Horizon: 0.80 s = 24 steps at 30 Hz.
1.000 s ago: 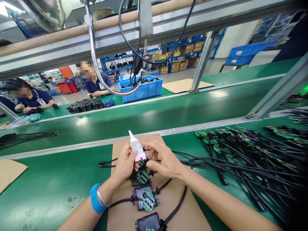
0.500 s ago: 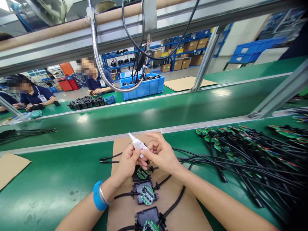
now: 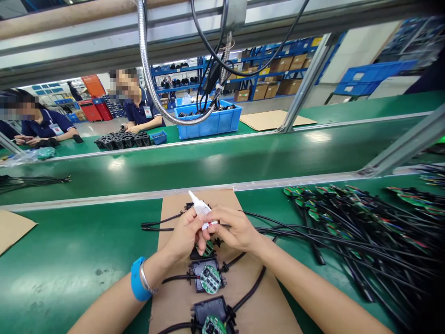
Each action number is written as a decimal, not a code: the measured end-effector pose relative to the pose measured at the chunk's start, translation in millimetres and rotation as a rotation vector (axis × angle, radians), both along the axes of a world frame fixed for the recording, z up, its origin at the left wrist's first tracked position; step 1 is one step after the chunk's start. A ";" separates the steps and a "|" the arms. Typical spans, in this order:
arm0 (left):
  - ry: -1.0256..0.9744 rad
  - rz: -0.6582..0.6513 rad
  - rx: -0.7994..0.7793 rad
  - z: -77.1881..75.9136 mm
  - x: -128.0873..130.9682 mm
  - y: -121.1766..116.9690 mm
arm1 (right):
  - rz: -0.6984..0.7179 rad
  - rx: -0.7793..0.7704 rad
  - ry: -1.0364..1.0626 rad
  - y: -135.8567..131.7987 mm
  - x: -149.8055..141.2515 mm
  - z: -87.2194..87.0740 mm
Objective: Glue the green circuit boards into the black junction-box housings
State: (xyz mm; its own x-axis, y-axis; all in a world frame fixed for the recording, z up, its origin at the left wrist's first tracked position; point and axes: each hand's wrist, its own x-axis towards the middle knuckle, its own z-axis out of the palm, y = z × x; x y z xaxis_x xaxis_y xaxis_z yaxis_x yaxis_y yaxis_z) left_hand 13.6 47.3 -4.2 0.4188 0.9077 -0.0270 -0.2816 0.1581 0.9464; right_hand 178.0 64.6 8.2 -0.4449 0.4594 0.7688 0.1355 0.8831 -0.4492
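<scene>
A white tube with a pointed nozzle point(image 3: 200, 207) is held between my two hands, its tip pointing up and to the left. My left hand point(image 3: 185, 234) pinches the tube from the left side. From the right, the fingers of my right hand point(image 3: 235, 227) close around its lower end. Below my hands, black plastic housings point(image 3: 209, 307) lie in a row on a cardboard sheet point(image 3: 257, 306). Round green circuit boards point(image 3: 210, 279) with black cables rest on them. My hands partly cover the farther housings.
Several wired circuit boards with black cables point(image 3: 347, 232) are heaped on the right of the green bench point(image 3: 86, 250). A metal rail point(image 3: 114, 202) runs behind the cardboard. Flexible metal conduit point(image 3: 149, 88) hangs overhead. Beyond stand a blue bin point(image 3: 208, 125) and co-workers point(image 3: 142, 109).
The fingers of my right hand, raised and spread before, have curled down onto the tube. The camera view has shifted slightly.
</scene>
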 end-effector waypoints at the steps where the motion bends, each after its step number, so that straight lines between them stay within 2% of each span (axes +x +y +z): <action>1: -0.001 -0.013 0.003 -0.6 0.7 -0.8 | -0.011 0.000 0.009 0.0 0.3 0.6; 5: 0.024 -0.029 0.059 -3.9 5.5 -8.6 | -0.095 -0.053 0.055 -2.2 -0.4 0.7; 10: 0.113 0.060 0.123 -2.2 15.2 -16.2 | -0.255 -0.203 0.236 -9.4 -9.2 -5.9; 11: 0.127 0.079 0.129 -1.0 18.5 -15.5 | -0.278 -0.280 0.300 -11.3 -12.1 -6.9; 13: 0.154 0.117 0.136 1.2 26.2 -11.9 | -0.233 -0.527 0.379 -14.9 -17.4 -6.9; 15: 0.189 0.141 0.134 2.4 32.2 -7.1 | -0.128 -0.792 0.369 -16.2 -19.8 -3.9; 16: 0.212 0.135 0.130 2.7 33.2 -5.2 | -0.100 -0.868 0.322 -14.9 -19.1 -1.3; 18: 0.269 0.075 0.123 3.0 28.5 -4.1 | -0.146 -0.873 0.218 -6.6 -13.8 5.9; 20: 0.337 0.003 0.134 3.3 14.1 -6.9 | -0.213 -0.779 0.070 10.1 -5.2 14.2; 22: 0.491 -0.010 0.276 2.9 -6.7 -11.9 | -0.227 -0.687 -0.125 32.1 2.2 21.5; 24: 0.736 0.023 0.539 0.6 -26.9 -15.3 | -0.212 -0.599 -0.329 54.5 4.9 26.1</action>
State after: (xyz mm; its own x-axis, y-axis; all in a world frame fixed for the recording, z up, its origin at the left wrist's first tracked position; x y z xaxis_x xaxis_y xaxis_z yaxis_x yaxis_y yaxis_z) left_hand -13.3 32.0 -3.6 0.4451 0.8829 0.1499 0.4252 -0.3557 0.8323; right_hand 182.9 119.2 34.3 -0.4646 0.8629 0.1990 0.4888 0.4373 -0.7549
